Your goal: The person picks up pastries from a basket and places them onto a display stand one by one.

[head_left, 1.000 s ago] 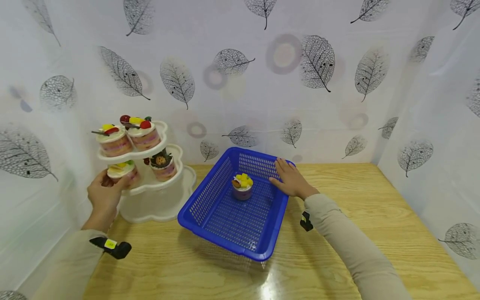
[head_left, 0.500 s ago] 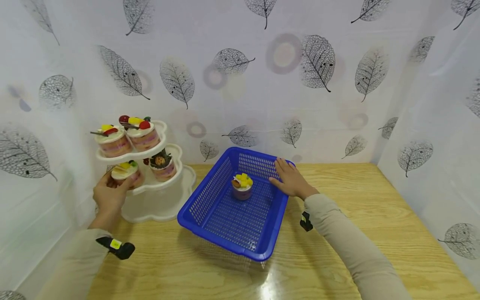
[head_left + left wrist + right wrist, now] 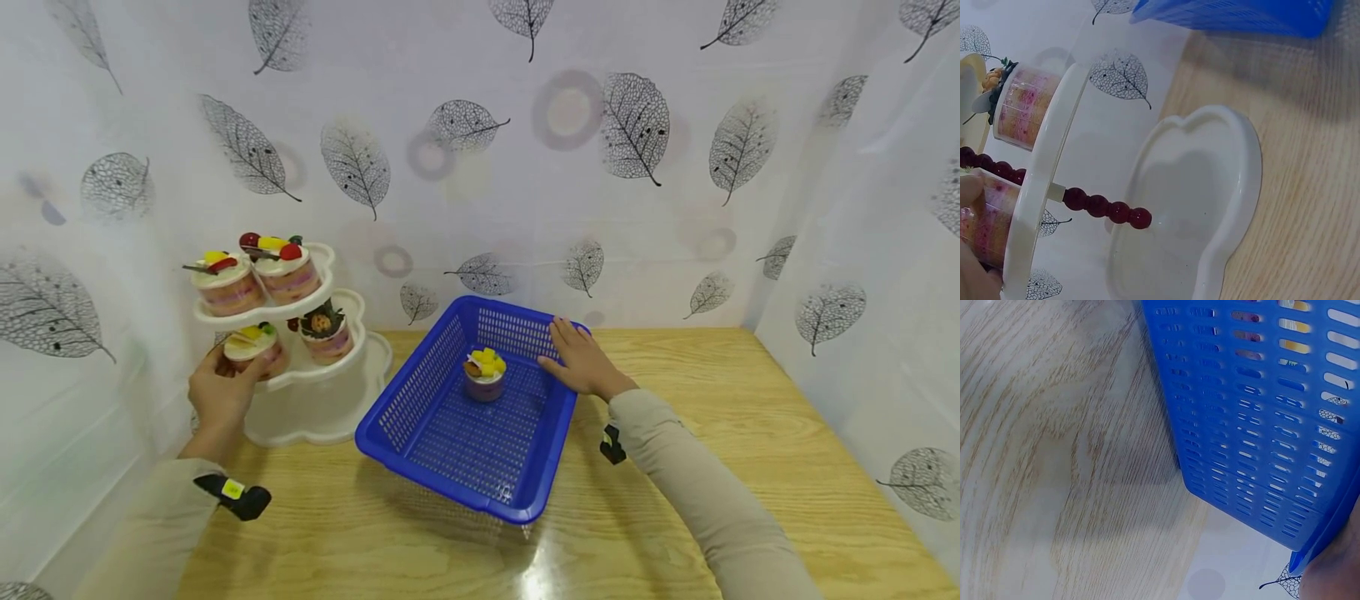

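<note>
On the left, my left hand [image 3: 221, 387] grips a small dessert cup [image 3: 257, 350] with pink and tan layers and a white top with yellow pieces. The cup is at the middle tier of a white tiered stand [image 3: 322, 367]; in the left wrist view its base is right at the tier plate [image 3: 1044, 162]. Beside it on that tier is another dessert cup [image 3: 327, 335] with a dark topping. My right hand [image 3: 585, 358] rests with straight fingers on the far right rim of a blue plastic basket [image 3: 551, 467]. Inside the basket sits a dessert cup [image 3: 485, 383] topped with yellow cubes.
Two more dessert cups [image 3: 288, 279] stand on the stand's top tier, just above my left hand. Dark red beads [image 3: 1107, 208] form the stand's post over its broad bottom tier [image 3: 1172, 187]. A leaf-printed curtain [image 3: 480, 208] encloses the wooden table [image 3: 712, 400] at the back and sides.
My left hand has shifted slightly right with the dessert cup, further in over the middle tier, then stays nearly still. The right hand and basket have not moved.
</note>
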Demonstrator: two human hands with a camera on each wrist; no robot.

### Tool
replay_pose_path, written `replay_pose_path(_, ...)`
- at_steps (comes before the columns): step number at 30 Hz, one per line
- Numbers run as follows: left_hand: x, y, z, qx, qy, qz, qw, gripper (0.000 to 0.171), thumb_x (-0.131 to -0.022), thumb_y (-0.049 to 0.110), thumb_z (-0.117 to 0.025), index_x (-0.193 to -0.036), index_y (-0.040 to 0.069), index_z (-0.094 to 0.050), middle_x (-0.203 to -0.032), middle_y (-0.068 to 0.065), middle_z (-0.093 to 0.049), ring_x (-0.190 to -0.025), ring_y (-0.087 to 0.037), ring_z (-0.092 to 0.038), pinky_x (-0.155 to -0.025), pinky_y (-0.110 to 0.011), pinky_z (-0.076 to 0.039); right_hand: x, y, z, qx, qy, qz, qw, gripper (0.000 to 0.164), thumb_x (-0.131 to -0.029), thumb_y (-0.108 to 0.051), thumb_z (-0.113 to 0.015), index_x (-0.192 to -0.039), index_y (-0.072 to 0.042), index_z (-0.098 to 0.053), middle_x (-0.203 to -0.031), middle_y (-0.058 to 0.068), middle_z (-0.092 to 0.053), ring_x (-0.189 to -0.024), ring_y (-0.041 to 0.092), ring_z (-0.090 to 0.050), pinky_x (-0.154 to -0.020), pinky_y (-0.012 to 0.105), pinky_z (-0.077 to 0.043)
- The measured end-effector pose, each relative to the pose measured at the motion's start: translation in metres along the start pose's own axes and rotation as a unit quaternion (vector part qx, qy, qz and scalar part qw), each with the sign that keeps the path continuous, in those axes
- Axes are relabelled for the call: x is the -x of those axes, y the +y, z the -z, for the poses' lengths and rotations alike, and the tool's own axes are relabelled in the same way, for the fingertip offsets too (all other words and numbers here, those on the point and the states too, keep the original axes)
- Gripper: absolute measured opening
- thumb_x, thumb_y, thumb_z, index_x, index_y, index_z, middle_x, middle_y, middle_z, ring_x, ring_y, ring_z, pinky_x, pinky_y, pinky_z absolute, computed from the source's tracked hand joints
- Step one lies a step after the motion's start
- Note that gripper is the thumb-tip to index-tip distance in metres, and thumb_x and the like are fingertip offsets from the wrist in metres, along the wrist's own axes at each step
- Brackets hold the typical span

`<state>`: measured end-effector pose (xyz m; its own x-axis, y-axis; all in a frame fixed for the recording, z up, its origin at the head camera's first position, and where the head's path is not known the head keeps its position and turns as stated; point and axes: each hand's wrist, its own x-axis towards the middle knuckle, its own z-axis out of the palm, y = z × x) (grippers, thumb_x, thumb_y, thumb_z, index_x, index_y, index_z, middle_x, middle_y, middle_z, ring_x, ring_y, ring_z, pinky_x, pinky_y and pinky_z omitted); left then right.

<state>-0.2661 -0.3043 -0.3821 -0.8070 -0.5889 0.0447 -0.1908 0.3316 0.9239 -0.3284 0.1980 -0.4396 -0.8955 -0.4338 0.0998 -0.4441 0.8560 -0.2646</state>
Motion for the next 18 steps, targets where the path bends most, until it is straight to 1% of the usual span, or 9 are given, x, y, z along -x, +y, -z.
replay_pose_path(4,0.001,-0.001,0.001,-0.003,-0.004,-0.015,0.9999,0.075,-0.087,0.035,-0.069,-0.149,0.01,-0.034,-0.147,-0.014,-0.042,-0.133,-0.023,-0.042,-0.107,-0.03,-0.038,0.0,0.0,-0.001,0.002,0.001,0.002,1.0,0.072,-0.102,-0.04,-0.04,-0.148,0.01,-0.015,-0.156,0.027,-0.01,-0.144,0.041,-0.008,-0.117,0.052,-0.005)
replay_pose_path(7,0.005,-0.002,0.003,-0.004,-0.001,-0.027,0.9996,0.072,-0.088,0.032,-0.068,-0.148,0.009,-0.035,-0.147,-0.015,-0.041,-0.134,-0.026,-0.04,-0.109,-0.033,-0.036,0.0,0.0,-0.001,0.001,0.0,0.003,1.0,0.073,-0.102,-0.041,-0.039,-0.148,0.01,-0.015,-0.156,0.026,-0.01,-0.145,0.04,-0.008,-0.117,0.052,-0.005)
replay_pose_path(8,0.007,-0.002,0.004,-0.004,0.0,-0.027,0.9996,0.072,-0.088,0.031,-0.067,-0.148,0.008,-0.035,-0.147,-0.016,-0.041,-0.135,-0.027,-0.039,-0.11,-0.034,-0.035,0.0,0.0,-0.001,0.002,-0.001,0.004,1.0,0.073,-0.102,-0.041,-0.039,-0.148,0.01,-0.015,-0.156,0.026,-0.01,-0.145,0.04,-0.007,-0.117,0.052,-0.005)
replay_pose_path(10,0.01,-0.002,0.005,-0.002,-0.004,-0.018,0.9998,0.077,-0.089,0.034,-0.067,-0.15,0.005,-0.029,-0.15,-0.018,-0.035,-0.137,-0.03,-0.035,-0.112,-0.037,-0.032,0.001,0.0,-0.001,0.002,0.0,0.006,1.0,0.073,-0.102,-0.04,-0.039,-0.148,0.01,-0.015,-0.156,0.027,-0.011,-0.145,0.04,-0.007,-0.117,0.052,-0.005)
replay_pose_path(13,0.019,-0.002,0.004,0.005,-0.006,-0.002,1.0,0.086,-0.088,0.037,-0.066,-0.151,0.002,-0.02,-0.153,-0.019,-0.028,-0.14,-0.032,-0.028,-0.115,-0.039,-0.026,0.001,0.001,0.0,0.003,0.0,0.007,1.0,0.072,-0.102,-0.04,-0.039,-0.148,0.011,-0.014,-0.156,0.027,-0.01,-0.145,0.04,-0.007,-0.117,0.052,-0.005)
replay_pose_path(14,0.022,-0.002,0.004,0.016,-0.008,0.002,0.9998,0.089,-0.088,0.037,-0.066,-0.152,0.001,-0.016,-0.154,-0.019,-0.025,-0.141,-0.032,-0.025,-0.116,-0.038,-0.024,0.002,0.001,0.001,0.003,0.0,0.007,1.0,0.072,-0.102,-0.04,-0.039,-0.148,0.011,-0.014,-0.156,0.027,-0.01,-0.145,0.04,-0.007,-0.117,0.052,-0.005)
replay_pose_path(16,0.032,-0.001,0.002,0.037,-0.007,0.006,0.9993,0.09,-0.089,0.033,-0.066,-0.152,0.0,-0.011,-0.155,-0.019,-0.023,-0.142,-0.032,-0.022,-0.117,-0.037,-0.022,0.002,0.0,0.001,0.002,0.001,0.008,1.0,0.072,-0.102,-0.039,-0.039,-0.148,0.011,-0.015,-0.156,0.027,-0.01,-0.145,0.04,-0.007,-0.117,0.052,-0.006)
replay_pose_path(18,0.043,0.001,0.001,0.051,-0.008,0.002,0.9986,0.088,-0.09,0.027,-0.065,-0.152,-0.001,-0.009,-0.154,-0.02,-0.021,-0.143,-0.032,-0.02,-0.117,-0.036,-0.02,0.002,0.0,0.001,0.0,0.001,0.008,1.0,0.071,-0.102,-0.039,-0.038,-0.148,0.011,-0.015,-0.156,0.027,-0.01,-0.145,0.04,-0.007,-0.117,0.052,-0.006)
